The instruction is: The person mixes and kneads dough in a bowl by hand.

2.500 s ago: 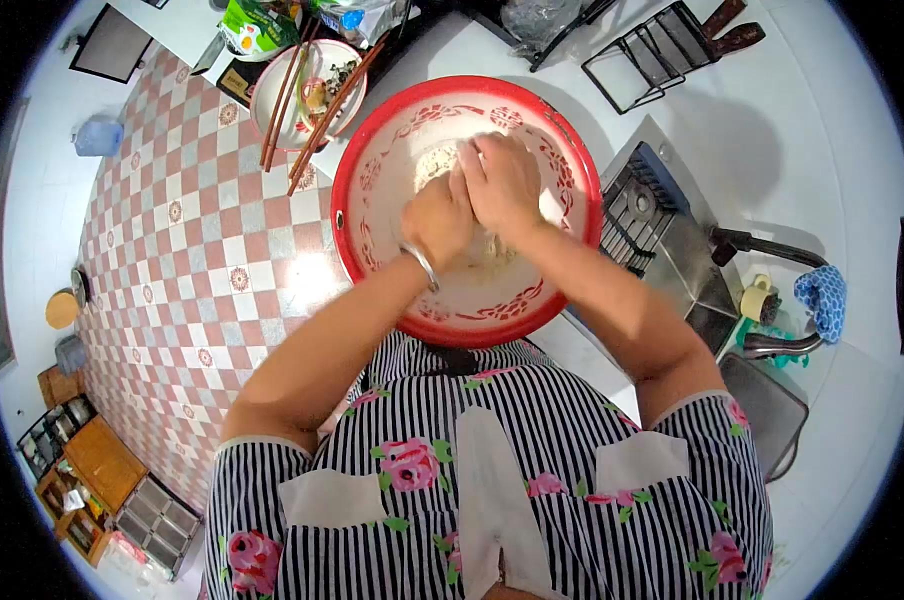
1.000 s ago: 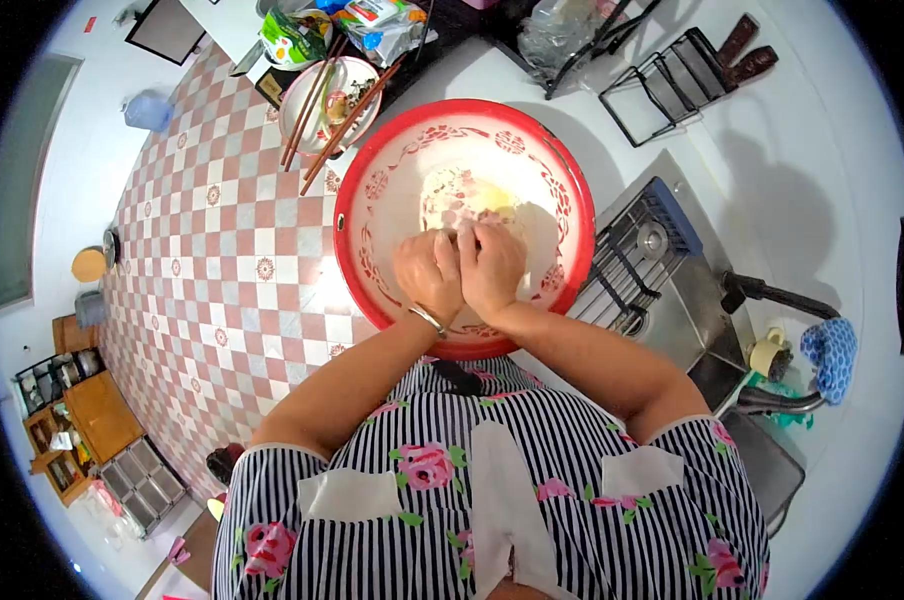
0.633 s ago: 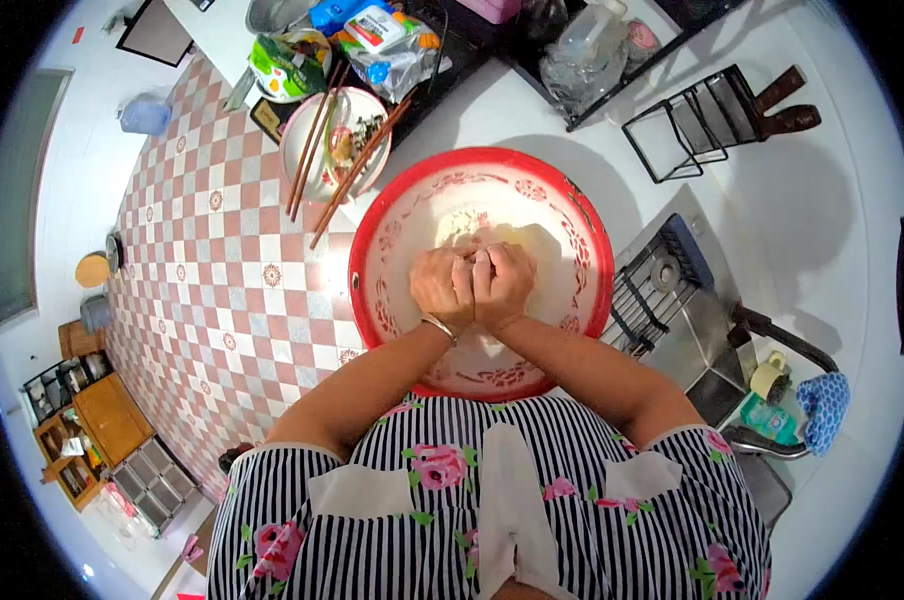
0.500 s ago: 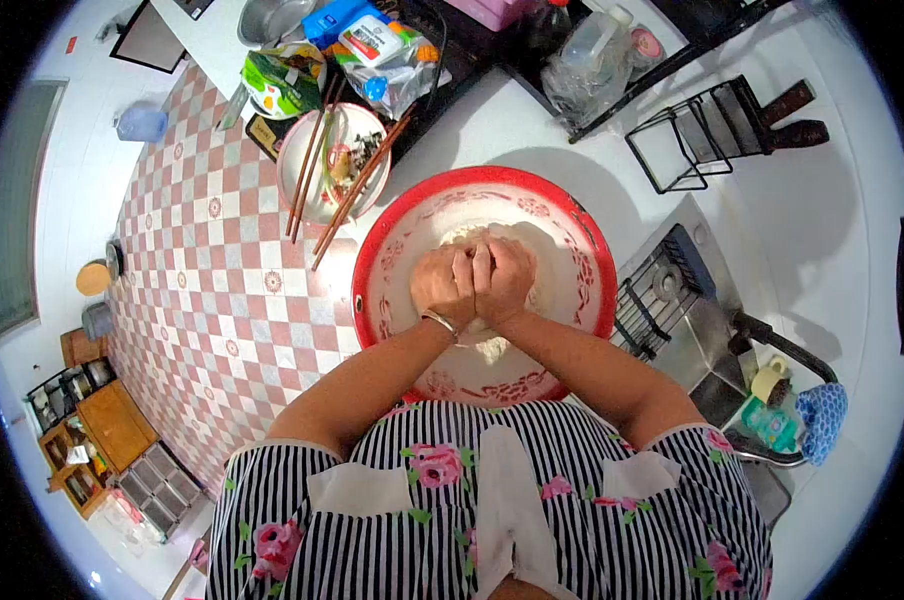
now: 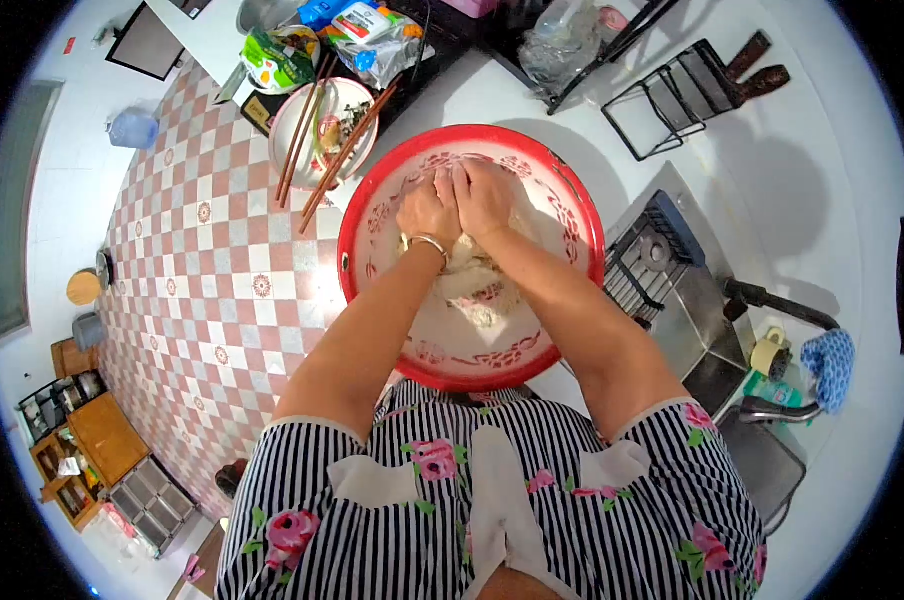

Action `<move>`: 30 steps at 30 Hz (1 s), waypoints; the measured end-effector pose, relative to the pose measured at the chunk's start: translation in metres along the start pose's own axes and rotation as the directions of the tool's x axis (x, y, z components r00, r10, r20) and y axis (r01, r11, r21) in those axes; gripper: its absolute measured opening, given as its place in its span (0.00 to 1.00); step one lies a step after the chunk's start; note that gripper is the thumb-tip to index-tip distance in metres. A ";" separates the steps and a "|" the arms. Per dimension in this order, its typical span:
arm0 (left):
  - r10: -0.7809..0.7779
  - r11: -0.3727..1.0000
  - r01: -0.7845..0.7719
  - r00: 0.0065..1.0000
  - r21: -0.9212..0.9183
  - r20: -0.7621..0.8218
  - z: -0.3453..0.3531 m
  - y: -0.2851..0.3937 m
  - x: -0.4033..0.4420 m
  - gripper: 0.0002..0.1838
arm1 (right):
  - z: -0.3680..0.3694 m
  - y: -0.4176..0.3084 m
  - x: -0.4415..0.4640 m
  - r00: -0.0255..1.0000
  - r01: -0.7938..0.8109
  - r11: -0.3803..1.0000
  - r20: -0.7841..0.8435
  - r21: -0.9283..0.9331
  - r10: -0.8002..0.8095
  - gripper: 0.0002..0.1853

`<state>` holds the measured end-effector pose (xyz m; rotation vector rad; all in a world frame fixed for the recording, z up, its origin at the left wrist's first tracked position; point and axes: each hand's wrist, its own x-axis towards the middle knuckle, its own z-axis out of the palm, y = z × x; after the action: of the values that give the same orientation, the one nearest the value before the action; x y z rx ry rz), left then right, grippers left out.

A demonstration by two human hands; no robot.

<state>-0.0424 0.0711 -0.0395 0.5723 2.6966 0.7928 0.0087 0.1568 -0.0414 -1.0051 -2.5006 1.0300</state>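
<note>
Your left hand (image 5: 429,212) and right hand (image 5: 484,197), in the head view, press side by side toward the far part of the red-rimmed basin (image 5: 349,225). Their fingers curl out of sight, so I can't tell whether they grip anything. Inside the basin, the pale dough-like mass (image 5: 465,262) extends toward you, seemingly partly gathered, with ragged, uneven patches left to work in.

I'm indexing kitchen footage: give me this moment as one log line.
left hand, right hand: side by side inside red-rimmed basin | grasp: hidden | floury mixture: on basin floor | chopsticks: across bowl
</note>
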 end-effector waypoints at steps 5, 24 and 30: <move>0.105 0.963 -0.084 0.992 -0.254 0.070 -0.055 0.021 -0.063 0.24 | -0.036 -0.010 -0.028 0.967 -0.154 0.987 0.200 -0.045 0.160 0.21; 0.331 0.901 -0.384 0.909 -0.201 -0.255 -0.007 0.006 -0.073 0.14 | -0.019 0.014 -0.089 0.992 -0.100 0.994 -0.080 -0.050 0.096 0.17; 0.260 0.941 -0.287 0.952 -0.178 -0.164 0.013 0.004 -0.037 0.17 | -0.016 0.012 -0.045 0.971 -0.234 0.968 -0.019 0.086 0.237 0.20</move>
<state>-0.0031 0.0639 -0.0425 0.8861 2.6462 1.2032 0.0547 0.1409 -0.0369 -1.3053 -2.3345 1.1655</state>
